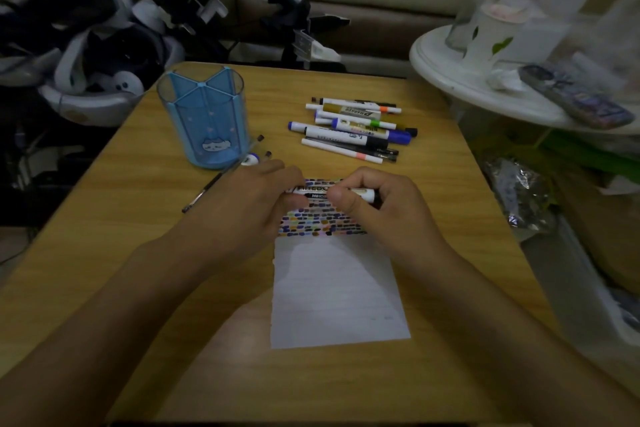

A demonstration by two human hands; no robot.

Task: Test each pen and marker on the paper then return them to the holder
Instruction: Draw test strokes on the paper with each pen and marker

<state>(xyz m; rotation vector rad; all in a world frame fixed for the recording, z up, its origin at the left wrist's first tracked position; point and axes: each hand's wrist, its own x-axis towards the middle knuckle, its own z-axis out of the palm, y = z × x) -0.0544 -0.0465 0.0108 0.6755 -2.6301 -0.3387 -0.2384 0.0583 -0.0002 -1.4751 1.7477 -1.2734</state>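
Gripping a marker (320, 193), both hands (249, 201) (384, 204) beside the holder (204, 118).

White round tray (450, 78); phone (575, 99); headsets (104, 62)

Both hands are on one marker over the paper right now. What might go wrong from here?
1. The white whiteboard marker, gripped by left hand and right hand, may blot the marked white paper sheet when uncapped.
2. A forearm could knock the thin black pens beside the blue plastic holder.
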